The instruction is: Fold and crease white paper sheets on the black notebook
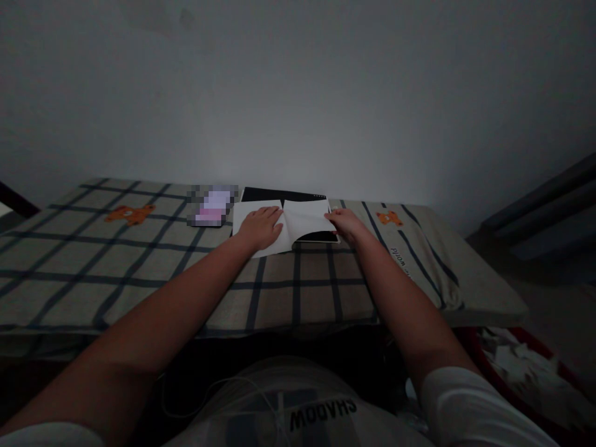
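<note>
A white sheet of paper [302, 218] lies on a black board [279, 195] at the far side of a table covered with a checked cloth [153, 261]. My left hand [261, 227] presses flat on the left half of the sheet, fingers spread. My right hand [344, 223] holds the sheet's right edge, which is lifted and folding toward the middle. A crease runs down the sheet between the two hands.
A blurred pink-and-white object [212, 205] lies left of the board. Orange bear prints [128, 214] mark the cloth. A white wall stands just behind the table. A red basket with crumpled white paper [521, 366] sits on the floor at lower right.
</note>
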Tool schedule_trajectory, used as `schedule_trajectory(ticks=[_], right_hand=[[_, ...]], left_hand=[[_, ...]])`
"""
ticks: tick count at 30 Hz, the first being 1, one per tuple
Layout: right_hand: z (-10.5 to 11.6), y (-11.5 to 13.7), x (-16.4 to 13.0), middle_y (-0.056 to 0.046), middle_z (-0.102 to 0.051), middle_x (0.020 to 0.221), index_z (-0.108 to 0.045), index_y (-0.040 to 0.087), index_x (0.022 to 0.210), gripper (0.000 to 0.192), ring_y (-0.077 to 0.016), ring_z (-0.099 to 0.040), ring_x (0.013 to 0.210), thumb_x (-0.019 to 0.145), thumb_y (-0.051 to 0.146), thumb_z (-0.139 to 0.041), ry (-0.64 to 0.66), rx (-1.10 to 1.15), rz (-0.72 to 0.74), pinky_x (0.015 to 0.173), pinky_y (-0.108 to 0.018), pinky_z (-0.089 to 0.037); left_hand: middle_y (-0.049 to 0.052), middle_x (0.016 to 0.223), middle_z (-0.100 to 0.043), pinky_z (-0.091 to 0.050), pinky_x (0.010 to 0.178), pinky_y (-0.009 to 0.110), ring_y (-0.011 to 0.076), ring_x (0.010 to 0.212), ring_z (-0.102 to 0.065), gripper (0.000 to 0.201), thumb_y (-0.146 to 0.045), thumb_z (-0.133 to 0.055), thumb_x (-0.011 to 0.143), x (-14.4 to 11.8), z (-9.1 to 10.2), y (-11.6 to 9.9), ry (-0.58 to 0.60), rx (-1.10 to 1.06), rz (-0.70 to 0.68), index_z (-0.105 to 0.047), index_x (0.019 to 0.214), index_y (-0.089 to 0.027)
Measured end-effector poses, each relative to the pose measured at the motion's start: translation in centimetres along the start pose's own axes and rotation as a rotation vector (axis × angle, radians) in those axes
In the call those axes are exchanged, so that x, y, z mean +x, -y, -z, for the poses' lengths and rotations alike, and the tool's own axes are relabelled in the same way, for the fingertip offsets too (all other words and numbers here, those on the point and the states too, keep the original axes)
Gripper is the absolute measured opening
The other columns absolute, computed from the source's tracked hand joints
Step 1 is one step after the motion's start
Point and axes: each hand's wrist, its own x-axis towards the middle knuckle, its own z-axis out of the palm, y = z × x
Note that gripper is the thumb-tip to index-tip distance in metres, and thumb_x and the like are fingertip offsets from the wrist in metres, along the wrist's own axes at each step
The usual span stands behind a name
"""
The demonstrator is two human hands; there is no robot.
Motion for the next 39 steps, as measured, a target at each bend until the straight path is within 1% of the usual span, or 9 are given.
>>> schedule_trajectory(ticks=[8,14,17,21,24,27,31,34,39], right_hand=[[0.2,0.0,0.0,0.002,-0.052,0.051,-0.052,0.017,0.071,0.016,-0.0082,-0.047,0.045,0.086,0.020,-0.054,0.008,0.046,-0.014,0.046,-0.020,-0.040],[0.3,1.3,-1.1,-0.002,-0.059,0.056,-0.057,0.016,0.074,0.029,-0.0077,-0.051,0.047,0.086,0.042,-0.057,0.111,0.092,-0.036,0.044,-0.018,-0.038],[0.4,1.9,-1.6,-0.001,-0.059,0.056,-0.057,0.015,0.071,0.025,-0.0066,-0.051,0.046,0.085,0.035,-0.060,0.129,0.101,-0.056,0.043,-0.017,-0.036],[0.5,2.0,-1.8,0.001,-0.056,0.053,-0.055,0.015,0.069,0.018,-0.0052,-0.047,0.043,0.084,0.022,-0.061,0.124,0.091,-0.067,0.043,-0.017,-0.035],[0.4,2.0,-2.0,0.001,-0.055,0.050,-0.053,0.015,0.067,0.019,-0.0059,-0.046,0.043,0.083,0.021,-0.061,0.090,0.044,-0.062,0.043,-0.018,-0.035],[0.2,2.1,-2.3,0.001,-0.053,0.048,-0.052,0.016,0.067,0.018,-0.0066,-0.046,0.043,0.083,0.019,-0.061,0.077,0.018,-0.065,0.044,-0.018,-0.037],[0.3,2.5,-2.6,0.002,-0.052,0.047,-0.052,0.016,0.068,0.015,-0.0071,-0.046,0.043,0.080,0.014,-0.061,0.077,0.013,-0.082,0.045,-0.018,-0.040],[0.5,2.4,-2.5,0.002,-0.051,0.047,-0.053,0.016,0.071,0.012,-0.0078,-0.047,0.044,0.078,0.013,-0.062,0.082,0.027,-0.088,0.045,-0.018,-0.041],[0.7,1.7,-1.7,0.003,-0.050,0.048,-0.053,0.016,0.071,0.012,-0.0084,-0.047,0.046,0.079,0.018,-0.061,0.108,0.047,-0.036,0.046,-0.019,-0.040]], left_hand=[[0.008,0.149,-0.038,-0.029,0.109,0.039,0.0239,0.134,-0.036,0.054,-0.040,-0.026,0.095,0.0,0.1,-0.1,-0.008,0.023,-0.002,-0.038,0.142,-0.014],[0.008,0.148,-0.040,-0.030,0.108,0.039,0.0227,0.134,-0.037,0.051,-0.039,-0.027,0.096,-0.1,0.1,-0.1,-0.020,0.019,-0.013,-0.041,0.140,-0.018],[0.008,0.147,-0.041,-0.031,0.108,0.040,0.0229,0.133,-0.038,0.050,-0.039,-0.028,0.096,-0.1,0.0,-0.1,-0.027,0.019,-0.013,-0.043,0.139,-0.019],[0.009,0.147,-0.041,-0.031,0.109,0.038,0.0232,0.133,-0.039,0.051,-0.040,-0.028,0.096,0.0,0.0,-0.1,-0.032,0.023,-0.020,-0.043,0.139,-0.017],[0.008,0.147,-0.041,-0.029,0.111,0.036,0.0219,0.134,-0.038,0.052,-0.039,-0.028,0.096,0.1,-0.2,0.0,-0.022,0.029,-0.025,-0.042,0.140,-0.016],[0.009,0.147,-0.040,-0.027,0.112,0.034,0.0212,0.135,-0.037,0.052,-0.039,-0.028,0.096,0.2,-0.2,0.0,-0.013,0.041,-0.020,-0.042,0.140,-0.014],[0.011,0.147,-0.041,-0.027,0.112,0.034,0.0221,0.135,-0.037,0.052,-0.037,-0.028,0.096,0.3,-0.2,0.0,-0.014,0.031,-0.026,-0.044,0.139,-0.011],[0.010,0.147,-0.041,-0.026,0.113,0.034,0.0216,0.135,-0.037,0.052,-0.038,-0.029,0.096,0.3,-0.3,0.0,-0.018,0.013,-0.022,-0.044,0.139,-0.012],[0.011,0.145,-0.043,-0.029,0.112,0.035,0.0223,0.133,-0.039,0.051,-0.038,-0.031,0.095,0.1,-0.3,0.0,-0.057,-0.005,-0.031,-0.045,0.138,-0.013]])
